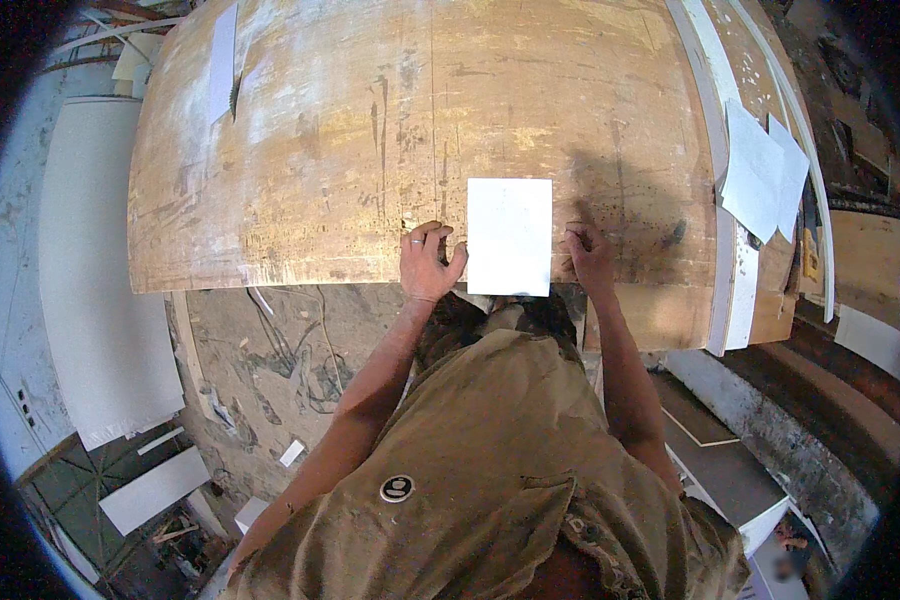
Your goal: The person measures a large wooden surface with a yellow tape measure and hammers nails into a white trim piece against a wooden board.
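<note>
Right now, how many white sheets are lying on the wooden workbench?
4: one between the left hand and right hand, at; two overlapping at the right edge; one top left.

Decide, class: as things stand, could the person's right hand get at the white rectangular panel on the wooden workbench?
Probably yes. The right hand rests on the wooden workbench right beside the right edge of the white rectangular panel, with nothing between them. The left hand sits at the opposite edge and does not block it.
</note>
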A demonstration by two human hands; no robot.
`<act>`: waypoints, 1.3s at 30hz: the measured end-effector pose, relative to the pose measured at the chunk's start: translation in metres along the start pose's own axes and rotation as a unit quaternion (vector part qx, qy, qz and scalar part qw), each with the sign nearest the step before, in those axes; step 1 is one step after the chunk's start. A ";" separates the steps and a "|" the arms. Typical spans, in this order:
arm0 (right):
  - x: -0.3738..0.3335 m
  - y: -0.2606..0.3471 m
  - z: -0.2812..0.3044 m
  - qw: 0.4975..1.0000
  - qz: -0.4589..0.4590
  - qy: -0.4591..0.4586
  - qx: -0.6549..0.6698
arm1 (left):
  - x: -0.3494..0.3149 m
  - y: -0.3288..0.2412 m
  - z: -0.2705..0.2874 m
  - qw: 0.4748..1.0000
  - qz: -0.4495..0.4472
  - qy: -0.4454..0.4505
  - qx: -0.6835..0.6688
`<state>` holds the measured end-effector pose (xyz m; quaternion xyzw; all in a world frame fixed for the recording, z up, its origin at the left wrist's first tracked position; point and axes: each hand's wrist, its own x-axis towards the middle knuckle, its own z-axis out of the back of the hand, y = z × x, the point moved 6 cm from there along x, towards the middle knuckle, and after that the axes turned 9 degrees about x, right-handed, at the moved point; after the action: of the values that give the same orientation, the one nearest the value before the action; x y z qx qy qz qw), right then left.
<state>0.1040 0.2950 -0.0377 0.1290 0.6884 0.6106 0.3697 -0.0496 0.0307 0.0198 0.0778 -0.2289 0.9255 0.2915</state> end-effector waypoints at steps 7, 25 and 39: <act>0.003 -0.007 0.002 1.000 -0.009 0.018 0.002 | -0.001 0.000 -0.001 1.000 -0.001 -0.003 -0.007; -0.002 -0.014 0.004 1.000 0.004 0.014 -0.017 | -0.007 -0.001 0.002 1.000 0.001 0.003 0.006; 0.000 0.002 0.000 1.000 -0.004 0.003 -0.017 | -0.001 0.003 -0.004 1.000 0.004 0.006 -0.007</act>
<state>0.1036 0.2959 -0.0364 0.1181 0.6796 0.6210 0.3722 -0.0501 0.0296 0.0153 0.0695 -0.2340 0.9255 0.2895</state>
